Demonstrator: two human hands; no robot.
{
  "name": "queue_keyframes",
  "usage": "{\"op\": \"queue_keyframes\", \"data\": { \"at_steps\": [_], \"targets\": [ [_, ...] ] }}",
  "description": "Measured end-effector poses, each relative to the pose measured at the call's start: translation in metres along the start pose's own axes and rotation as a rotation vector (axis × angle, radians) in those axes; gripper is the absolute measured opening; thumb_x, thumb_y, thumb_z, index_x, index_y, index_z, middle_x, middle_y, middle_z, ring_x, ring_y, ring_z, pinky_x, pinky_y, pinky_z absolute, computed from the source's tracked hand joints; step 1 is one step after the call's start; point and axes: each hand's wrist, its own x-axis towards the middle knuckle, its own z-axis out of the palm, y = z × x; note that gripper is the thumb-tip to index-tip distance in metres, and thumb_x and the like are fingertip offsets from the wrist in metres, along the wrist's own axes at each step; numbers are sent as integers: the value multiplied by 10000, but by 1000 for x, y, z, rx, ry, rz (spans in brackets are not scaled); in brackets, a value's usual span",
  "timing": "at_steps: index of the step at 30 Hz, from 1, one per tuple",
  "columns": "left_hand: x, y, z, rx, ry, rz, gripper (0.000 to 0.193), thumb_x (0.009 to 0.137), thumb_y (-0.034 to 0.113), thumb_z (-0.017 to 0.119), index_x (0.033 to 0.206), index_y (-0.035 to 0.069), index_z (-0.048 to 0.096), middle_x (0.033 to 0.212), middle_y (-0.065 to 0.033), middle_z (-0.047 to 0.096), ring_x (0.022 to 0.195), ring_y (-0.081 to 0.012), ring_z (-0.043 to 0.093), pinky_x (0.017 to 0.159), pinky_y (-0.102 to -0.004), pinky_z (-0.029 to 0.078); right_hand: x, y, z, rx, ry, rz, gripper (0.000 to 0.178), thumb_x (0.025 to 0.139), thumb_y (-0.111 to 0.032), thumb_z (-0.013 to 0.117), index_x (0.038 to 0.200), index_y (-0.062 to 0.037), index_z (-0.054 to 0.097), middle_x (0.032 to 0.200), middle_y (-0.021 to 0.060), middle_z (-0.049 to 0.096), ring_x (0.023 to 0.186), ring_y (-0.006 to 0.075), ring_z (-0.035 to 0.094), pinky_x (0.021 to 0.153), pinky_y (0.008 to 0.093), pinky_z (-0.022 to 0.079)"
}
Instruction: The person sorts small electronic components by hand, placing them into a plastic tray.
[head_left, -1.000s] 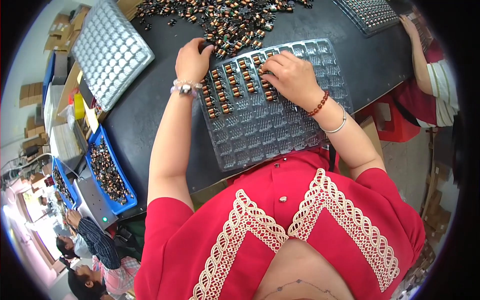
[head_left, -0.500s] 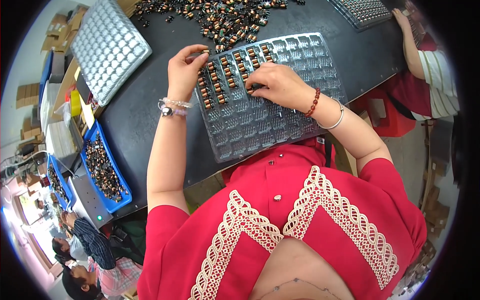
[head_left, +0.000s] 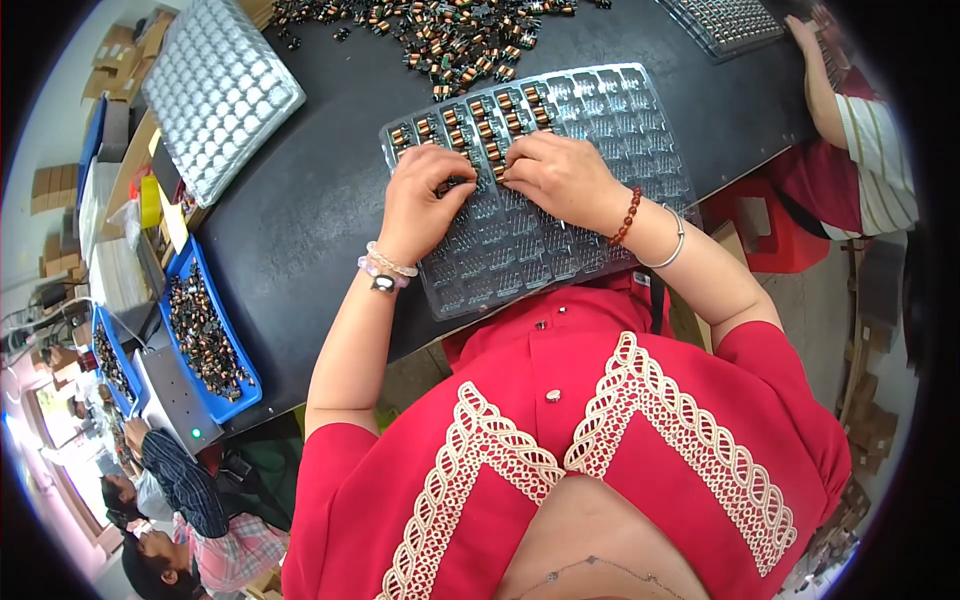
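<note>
Got left fingers (head_left: 447,163) nearly closed around a coil (head_left: 456,186) over the tray (head_left: 520,262), right fingers (head_left: 523,166) bunched at another coil (head_left: 499,172) in it, can't tell if gripping.

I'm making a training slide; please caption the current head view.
Left hand and right hand at a plastic tray partly filled with copper-coloured coils, a loose pile beyond.

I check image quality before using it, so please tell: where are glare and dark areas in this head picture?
In the head view, the bright opening at lower left looks washed out; small glints speckle the clear tray; the picture's corners are black.
</note>
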Motion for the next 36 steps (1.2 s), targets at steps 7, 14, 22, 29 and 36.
{"op": "queue_keyframes", "data": {
  "at_steps": [7, 14, 22, 29, 36],
  "targets": [
    [-11, -9, 8, 52, 54, 89, 109, 694, 69, 725, 791, 65, 676, 894, -27, 672, 929, -215, 592, 859, -353, 461, 0, -1, -1, 31, 15, 0, 115, 760, -170, 697, 752, -69, 641, 854, 11, 612, 766, 200, 603, 644, 315, 505],
    [-12, 4, 10, 251, 61, 202, 119, 700, 58, 718, 803, 65, 658, 904, -26, 668, 905, -230, 591, 798, -354, 465, -1, 0, -1, 63, 19, -4, 107, 767, -162, 690, 764, -65, 644, 849, 25, 607, 747, 215, 602, 647, 322, 500],
    [-13, 0, 11, 191, 64, 166, 115, 702, 75, 716, 784, 62, 637, 911, -25, 663, 915, -239, 574, 807, -367, 456, -1, 1, 0, 79, 22, -7, 104, 767, -161, 689, 766, -68, 642, 850, 24, 608, 749, 214, 606, 645, 322, 499],
    [-10, 17, 10, 392, 33, 102, 86, 730, 82, 688, 801, 66, 643, 976, -31, 626, 1053, -263, 513, 889, -405, 412, 0, 3, 4, 74, 31, 4, 105, 769, -163, 690, 766, -71, 640, 850, 19, 611, 745, 215, 609, 648, 323, 501],
    [-18, 20, 4, 520, -77, 154, 184, 741, 125, 684, 911, 60, 663, 1108, -94, 561, 1170, -322, 438, 991, -452, 341, 1, 4, 1, 49, -25, 24, 97, 781, -159, 682, 787, -68, 648, 866, 27, 618, 761, 216, 617, 660, 319, 509]
  ]
}}
